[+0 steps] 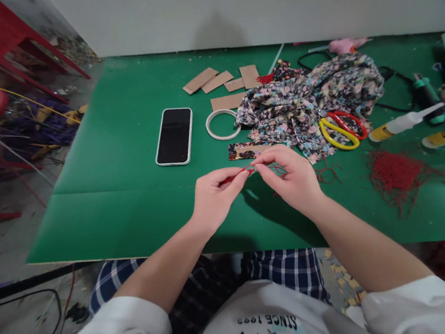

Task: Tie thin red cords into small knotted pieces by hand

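Over the green table, my left hand (219, 190) pinches red cord (251, 170) between thumb and forefinger, with part of it inside the palm. My right hand (289, 174) is closed at the fingertips on the same cord, close to the left fingertips. Loose cord ends trail under the right hand and lie beside it on the table. Just beyond the hands lies a cardboard strip partly covered in floral cloth (240, 150). Behind the right hand, crumpled floral fabric (279, 107) is heaped, with red and yellow scissors (339, 137) resting on its front edge.
A phone (174, 136) lies left of a roll of white tape (208, 126). Several cardboard pieces (221, 81) are farther back. At right are a tangle of red cords (396, 170), two glue bottles (394, 125) and a green-black tool (426, 94). A white wall (251, 11) borders the table's back.
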The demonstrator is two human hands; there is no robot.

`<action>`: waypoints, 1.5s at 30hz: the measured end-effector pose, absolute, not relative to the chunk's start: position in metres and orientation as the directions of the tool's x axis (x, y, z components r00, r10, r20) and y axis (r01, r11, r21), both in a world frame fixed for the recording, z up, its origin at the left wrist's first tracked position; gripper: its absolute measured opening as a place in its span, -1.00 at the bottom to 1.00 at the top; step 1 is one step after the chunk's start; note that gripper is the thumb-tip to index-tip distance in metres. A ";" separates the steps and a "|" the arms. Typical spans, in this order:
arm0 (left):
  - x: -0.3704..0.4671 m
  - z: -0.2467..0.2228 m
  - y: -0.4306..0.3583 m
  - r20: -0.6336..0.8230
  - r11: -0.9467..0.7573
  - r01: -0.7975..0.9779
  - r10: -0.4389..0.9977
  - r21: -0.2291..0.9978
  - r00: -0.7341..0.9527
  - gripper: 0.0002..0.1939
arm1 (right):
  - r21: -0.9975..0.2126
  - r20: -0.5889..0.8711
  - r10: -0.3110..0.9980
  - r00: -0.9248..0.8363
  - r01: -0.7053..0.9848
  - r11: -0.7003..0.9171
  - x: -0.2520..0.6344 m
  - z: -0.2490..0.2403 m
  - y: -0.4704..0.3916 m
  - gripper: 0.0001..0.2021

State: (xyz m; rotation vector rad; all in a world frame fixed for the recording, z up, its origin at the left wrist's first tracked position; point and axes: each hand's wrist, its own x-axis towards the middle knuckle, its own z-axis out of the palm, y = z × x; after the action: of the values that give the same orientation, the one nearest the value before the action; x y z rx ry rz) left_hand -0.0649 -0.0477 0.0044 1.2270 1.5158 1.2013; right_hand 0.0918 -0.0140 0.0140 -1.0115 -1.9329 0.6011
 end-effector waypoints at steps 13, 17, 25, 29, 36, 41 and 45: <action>-0.064 0.005 -0.046 -0.024 0.049 0.139 0.984 0.989 -0.174 -0.85 | -0.685 0.504 0.794 -0.340 0.403 0.607 0.092 0.011 -0.014 -0.92; -0.064 0.005 -0.046 -0.016 0.045 0.160 0.984 0.986 -0.178 -0.86 | -0.680 0.509 0.793 -0.333 0.409 0.608 0.091 0.011 -0.014 -0.91; -0.064 0.006 -0.046 -0.028 0.058 0.169 0.984 0.984 -0.177 -0.86 | -0.649 0.558 0.771 -0.306 0.419 0.636 0.090 0.010 -0.013 -0.90; -0.064 0.006 -0.046 -0.029 0.061 0.172 0.983 0.983 -0.181 -0.85 | -0.659 0.548 0.781 -0.299 0.420 0.624 0.090 0.010 -0.013 -0.90; -0.064 0.005 -0.047 -0.019 0.051 0.180 0.984 0.982 -0.179 -0.86 | -0.695 0.514 0.807 -0.292 0.410 0.591 0.091 0.012 -0.015 -0.90; -0.064 0.003 -0.047 0.034 0.006 0.229 0.985 0.973 -0.170 -0.86 | -0.745 0.484 0.827 -0.287 0.360 0.561 0.093 0.014 -0.015 -0.90; -0.067 0.002 -0.050 0.181 -0.140 0.357 0.980 0.924 -0.084 -0.88 | -0.752 0.526 0.795 -0.302 0.273 0.600 0.095 0.015 -0.016 -0.91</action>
State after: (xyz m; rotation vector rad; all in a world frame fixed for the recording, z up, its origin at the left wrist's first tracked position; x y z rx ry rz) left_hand -0.0667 -0.0495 0.0019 1.5431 1.4801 1.2301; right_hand 0.0948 -0.0163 0.0155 -0.8609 -1.8549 0.6737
